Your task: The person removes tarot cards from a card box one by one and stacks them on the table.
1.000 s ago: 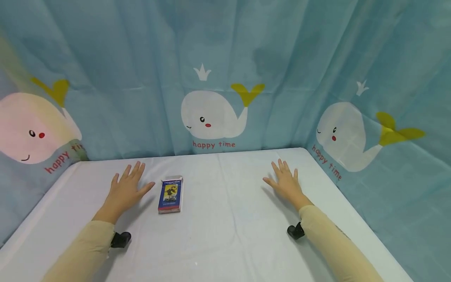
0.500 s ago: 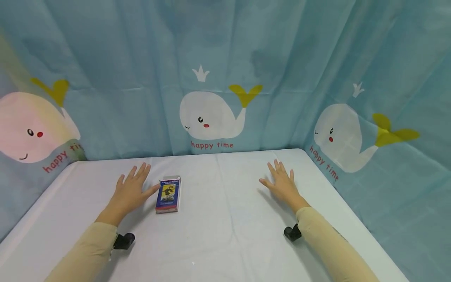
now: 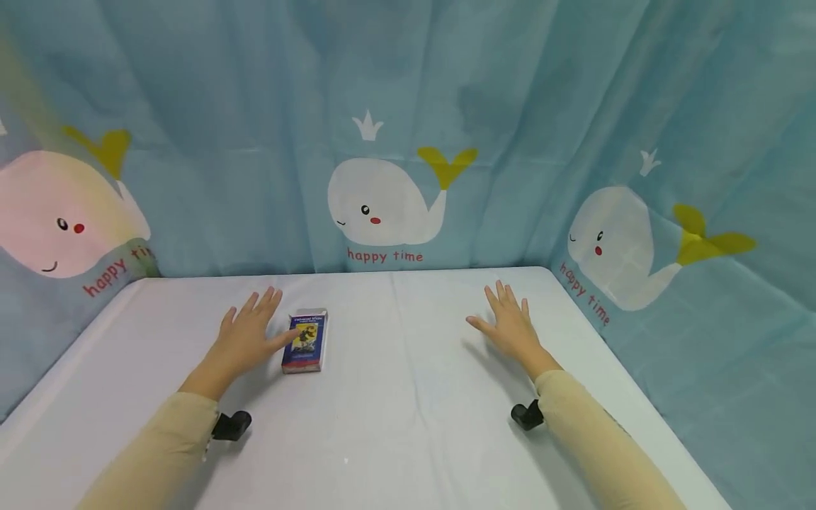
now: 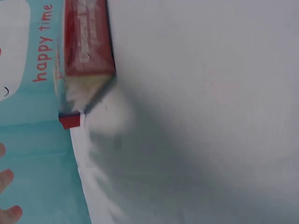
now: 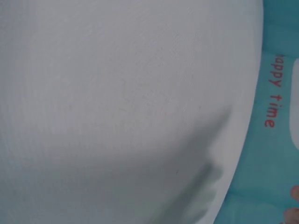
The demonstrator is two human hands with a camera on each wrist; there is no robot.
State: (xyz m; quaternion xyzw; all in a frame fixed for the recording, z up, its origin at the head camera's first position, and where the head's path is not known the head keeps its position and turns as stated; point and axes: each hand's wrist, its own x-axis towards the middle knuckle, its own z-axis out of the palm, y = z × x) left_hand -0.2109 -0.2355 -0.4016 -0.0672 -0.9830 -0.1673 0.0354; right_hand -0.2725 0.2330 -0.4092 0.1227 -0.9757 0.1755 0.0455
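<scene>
A small blue box of cards point(image 3: 307, 351) with a yellow picture and a red lower band lies face up, left of centre on the white table. Just to its left my left hand point(image 3: 244, 346) hovers with spread, straight fingers; its thumb overlaps the box's left side in the head view. Whether the thumb touches the box cannot be told. The left wrist view shows the box's end point(image 4: 86, 42) near the top and a few fingertips point(image 4: 9, 214) at the lower left. Over the table's right side, my right hand point(image 3: 512, 330) is spread and holds nothing.
White cloth covers the table point(image 3: 382, 425). A blue curtain point(image 3: 255, 177) with printed whales hangs along the back and both sides. Each wrist carries a small black camera, such as the left one point(image 3: 232, 426). Hand shadows fall on the cloth.
My left hand has moved right, bringing its thumb from beside the box to over its left edge in view. The right hand has shifted slightly left. The box lies in place.
</scene>
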